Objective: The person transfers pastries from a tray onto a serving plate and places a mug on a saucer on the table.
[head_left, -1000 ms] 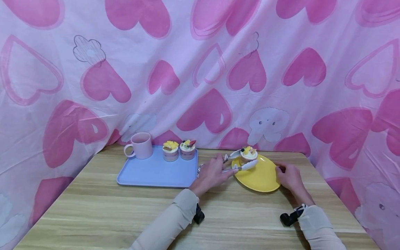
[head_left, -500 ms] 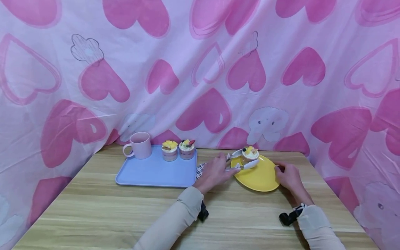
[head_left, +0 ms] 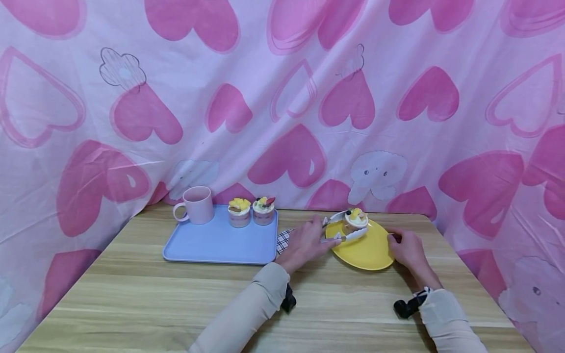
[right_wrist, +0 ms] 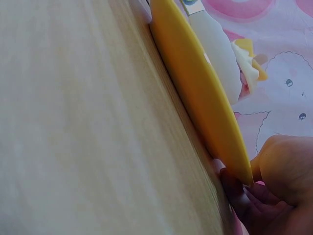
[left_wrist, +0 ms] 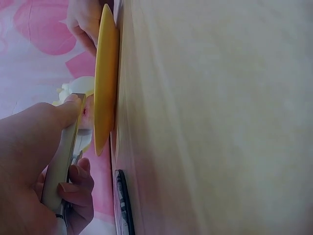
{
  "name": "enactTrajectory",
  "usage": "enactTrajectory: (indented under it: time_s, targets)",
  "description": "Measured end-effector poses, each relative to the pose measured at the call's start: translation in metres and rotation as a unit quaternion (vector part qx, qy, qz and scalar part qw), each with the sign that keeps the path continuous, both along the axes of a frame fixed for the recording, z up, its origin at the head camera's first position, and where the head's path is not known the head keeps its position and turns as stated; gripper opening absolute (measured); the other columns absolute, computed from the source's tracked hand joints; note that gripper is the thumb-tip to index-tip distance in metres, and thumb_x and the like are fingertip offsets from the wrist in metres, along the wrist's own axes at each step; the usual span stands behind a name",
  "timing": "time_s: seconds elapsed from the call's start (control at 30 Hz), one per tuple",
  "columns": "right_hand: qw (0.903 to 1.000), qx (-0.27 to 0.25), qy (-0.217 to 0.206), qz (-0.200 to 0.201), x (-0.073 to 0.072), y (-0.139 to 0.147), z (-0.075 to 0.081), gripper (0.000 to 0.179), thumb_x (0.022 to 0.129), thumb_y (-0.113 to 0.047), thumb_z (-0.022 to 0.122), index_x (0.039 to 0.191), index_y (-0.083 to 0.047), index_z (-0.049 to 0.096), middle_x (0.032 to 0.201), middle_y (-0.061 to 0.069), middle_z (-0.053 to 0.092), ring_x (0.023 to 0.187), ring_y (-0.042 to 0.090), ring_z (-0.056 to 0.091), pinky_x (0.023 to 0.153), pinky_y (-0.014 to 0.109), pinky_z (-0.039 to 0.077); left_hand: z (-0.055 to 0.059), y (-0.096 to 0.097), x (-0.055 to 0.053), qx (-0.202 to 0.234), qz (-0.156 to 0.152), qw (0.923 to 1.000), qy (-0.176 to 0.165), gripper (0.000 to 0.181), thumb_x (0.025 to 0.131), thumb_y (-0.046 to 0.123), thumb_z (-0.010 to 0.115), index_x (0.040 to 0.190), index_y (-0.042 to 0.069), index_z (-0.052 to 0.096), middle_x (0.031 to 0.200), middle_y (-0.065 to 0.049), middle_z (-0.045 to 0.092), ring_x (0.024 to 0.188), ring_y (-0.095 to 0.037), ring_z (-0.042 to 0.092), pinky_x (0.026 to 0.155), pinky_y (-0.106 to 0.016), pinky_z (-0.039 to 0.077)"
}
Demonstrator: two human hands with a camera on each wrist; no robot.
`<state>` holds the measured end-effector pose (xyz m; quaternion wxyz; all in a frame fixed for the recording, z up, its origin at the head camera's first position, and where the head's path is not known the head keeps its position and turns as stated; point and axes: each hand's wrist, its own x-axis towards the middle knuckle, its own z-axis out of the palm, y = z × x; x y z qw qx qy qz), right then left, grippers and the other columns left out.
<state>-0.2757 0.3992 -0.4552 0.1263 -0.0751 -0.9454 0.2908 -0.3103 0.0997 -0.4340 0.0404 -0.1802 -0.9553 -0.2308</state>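
Observation:
My left hand grips a pair of tongs with white tips. The tips lie on either side of a dessert cup topped with cream and fruit; whether both touch it I cannot tell. That cup is at the far left part of a yellow plate. In the left wrist view, the thumb lies along the tongs' handle and the fingers curl round it. My right hand pinches the plate's right rim, thumb above and fingers below in the right wrist view.
Left of the plate lies a blue tray holding a pink mug and two more dessert cups, one yellow-topped and one with a strawberry. A checked flat item is partly hidden behind my left hand. A heart-patterned curtain borders the table.
The left hand, the tongs and the dessert cup have shifted slightly right over the plate. More of the checked item shows. The right hand keeps its hold on the rim.

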Motion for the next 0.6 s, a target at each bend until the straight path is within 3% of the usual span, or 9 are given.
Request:
enactTrajectory:
  time_s: [0.37, 0.6]
  targets:
    - [0.9998, -0.011, -0.018, -0.007, -0.0001, -0.0023, 0.0015, 0.039, 0.103, -0.018, 0.048, 0.138, -0.005, 0.059, 0.125, 0.024, 0.061, 0.105, 0.033, 0.055, 0.087, 0.045, 0.047, 0.0041, -0.0029, 0.0026, 0.032, -0.013, 0.9993, -0.017, 0.071, 0.076, 0.074, 0.07, 0.115, 0.02, 0.046, 0.076, 0.004, 0.047, 0.063, -0.013, 0.052, 0.052, -0.028, 0.04]
    - [1.0, 0.002, 0.001, -0.003, 0.0001, -0.0012, 0.0003, 0.037, 0.102, -0.017, 0.05, 0.134, -0.004, 0.062, 0.119, 0.022, 0.064, 0.102, 0.032, 0.056, 0.083, 0.04, 0.046, 0.0029, -0.0034, 0.0021, 0.039, -0.009, 0.9992, -0.007, 0.072, 0.076, 0.074, 0.07, 0.115, 0.019, 0.046, 0.077, 0.004, 0.049, 0.064, -0.013, 0.052, 0.051, -0.027, 0.04]
